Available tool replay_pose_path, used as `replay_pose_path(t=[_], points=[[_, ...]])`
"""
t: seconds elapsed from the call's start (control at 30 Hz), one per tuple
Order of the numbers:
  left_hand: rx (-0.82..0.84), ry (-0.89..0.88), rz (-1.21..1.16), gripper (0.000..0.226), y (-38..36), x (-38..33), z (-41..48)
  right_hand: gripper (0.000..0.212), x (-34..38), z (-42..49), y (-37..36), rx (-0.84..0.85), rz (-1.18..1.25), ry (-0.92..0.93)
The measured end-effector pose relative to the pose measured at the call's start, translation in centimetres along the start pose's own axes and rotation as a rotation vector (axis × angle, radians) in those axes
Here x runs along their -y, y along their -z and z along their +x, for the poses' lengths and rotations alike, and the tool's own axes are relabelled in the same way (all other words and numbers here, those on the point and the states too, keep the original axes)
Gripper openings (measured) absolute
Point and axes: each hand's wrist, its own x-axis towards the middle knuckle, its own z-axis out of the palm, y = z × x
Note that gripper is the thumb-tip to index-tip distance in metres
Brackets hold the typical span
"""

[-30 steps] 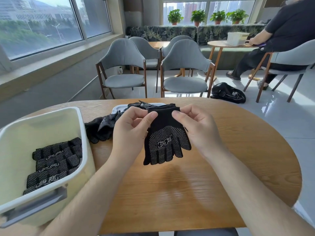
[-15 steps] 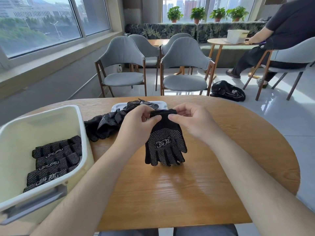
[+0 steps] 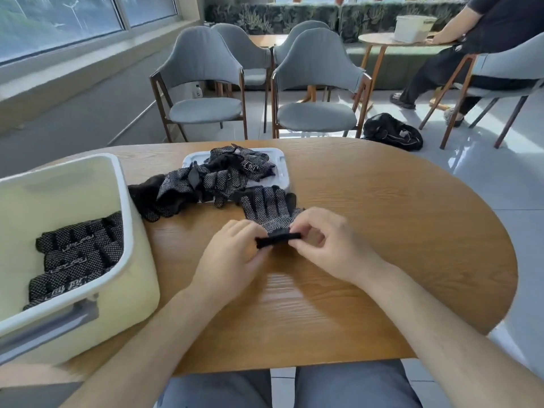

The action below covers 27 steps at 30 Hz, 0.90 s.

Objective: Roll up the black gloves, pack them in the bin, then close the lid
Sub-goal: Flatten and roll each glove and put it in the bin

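glove (image 3: pixel 265 206): lowered from hanging to flat on table (image 3: pixel 397 231) | left hand (image 3: pixel 232 254), right hand (image 3: pixel 332 245): now pinch folded cuff

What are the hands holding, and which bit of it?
A black glove. The left hand and right hand pinch its rolled cuff end.

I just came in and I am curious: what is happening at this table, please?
A person is rolling one black glove, which lies flat on the table: the left hand and right hand pinch its folded cuff. Rolled gloves sit in the bin; loose gloves lie partly on the lid.
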Motion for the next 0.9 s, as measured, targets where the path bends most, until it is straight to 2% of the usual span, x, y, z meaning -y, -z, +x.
replay_pose_path(t=[0.3, 0.37, 0.53, 0.63, 0.73, 0.9], points=[[0.136, -0.176, 0.042, 0.009, -0.6, 0.2, -4.8, 0.013, -0.6, -5.2, -1.3, 0.171, -0.008, 0.112], [0.167, -0.177, 0.038, 0.011, -0.5, 0.0, -4.9, 0.008, -0.8, -5.1, -1.1, 0.165, 0.044, 0.068], [0.198, -0.211, -0.049, 0.016, -0.1, -0.8, -3.3, 0.007, -3.2, -1.6, -1.3, -0.102, 0.056, -0.238], [0.163, -0.230, -0.056, 0.017, -0.8, -1.4, -0.8, 0.006, -4.7, 1.0, -0.9, -0.070, 0.037, -0.359], [0.174, -0.230, -0.018, 0.017, -2.2, -1.4, 1.2, 0.010, -5.2, 1.8, -0.9, 0.010, -0.034, -0.358], [0.240, -0.206, 0.025, 0.027, -3.8, -0.3, 0.4, 0.007, -5.3, 1.3, -1.3, 0.016, -0.102, -0.294]])
